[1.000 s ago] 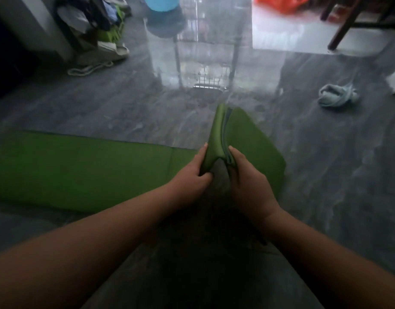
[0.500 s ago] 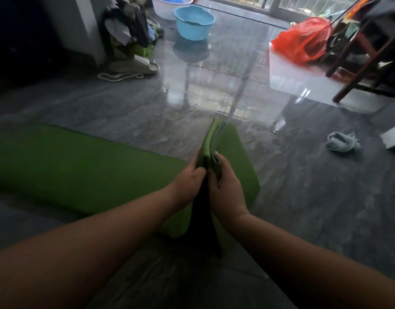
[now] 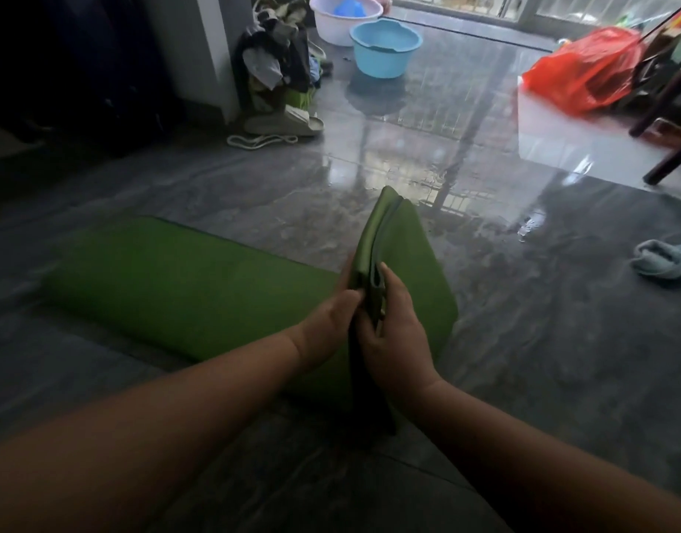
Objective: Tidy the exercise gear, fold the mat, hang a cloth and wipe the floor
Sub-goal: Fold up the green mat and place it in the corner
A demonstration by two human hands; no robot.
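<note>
I am seeing both hands, left hand point(image 3: 333, 317) and right hand point(image 3: 398, 332), clamping the mat point(image 3: 185, 286), part-folded; cloth point(image 3: 664, 257) lying unhung, floor point(image 3: 523, 340) awaiting wiping.

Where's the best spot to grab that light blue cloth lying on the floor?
Probably the raised, bunched middle of the cloth, pinched from straight above. It lies crumpled in a loose heap on the bare floor, so its folds stand up, with nothing close beside it.
</note>
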